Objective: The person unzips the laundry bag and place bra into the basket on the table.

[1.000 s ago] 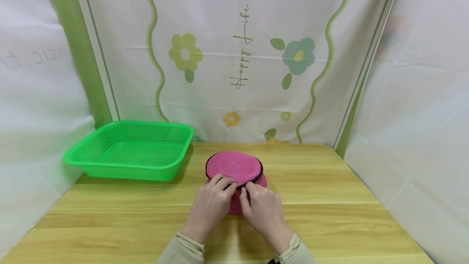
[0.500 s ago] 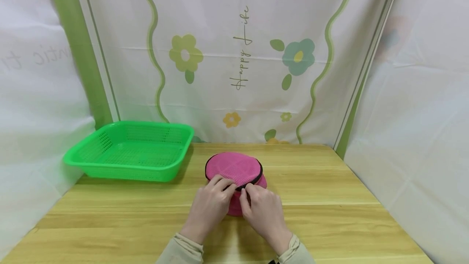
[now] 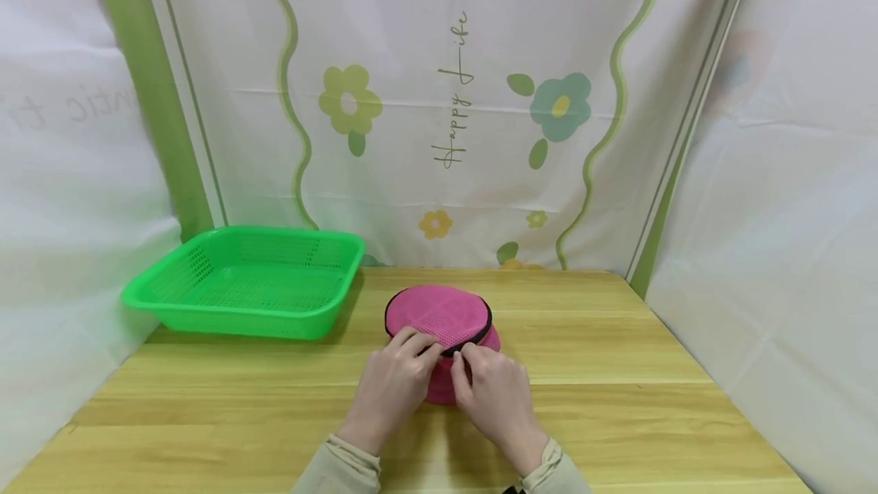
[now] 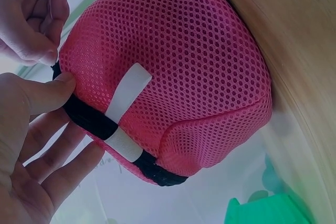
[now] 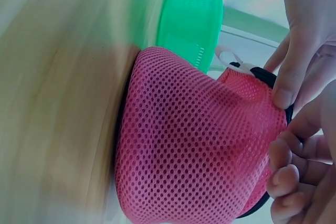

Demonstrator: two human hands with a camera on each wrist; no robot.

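Observation:
A pink mesh laundry bag (image 3: 439, 315), round with a black zipper band round its top, stands on the wooden table. My left hand (image 3: 398, 376) grips the band at the near side, its thumb (image 4: 55, 93) on the mesh and the other fingers behind the edge. Right beside it, my right hand (image 3: 494, 387) pinches the same black band (image 3: 473, 340) between thumb and index finger; what lies between those fingertips is hidden. A white fabric tab (image 4: 128, 93) sticks out from the band in the left wrist view. Mesh covers the bag's inside.
At the back left of the table stands a green plastic basket (image 3: 315, 326) with perforated walls. White curtains with printed flowers (image 3: 559, 105) enclose the table (image 3: 617, 402) at the back and on both sides.

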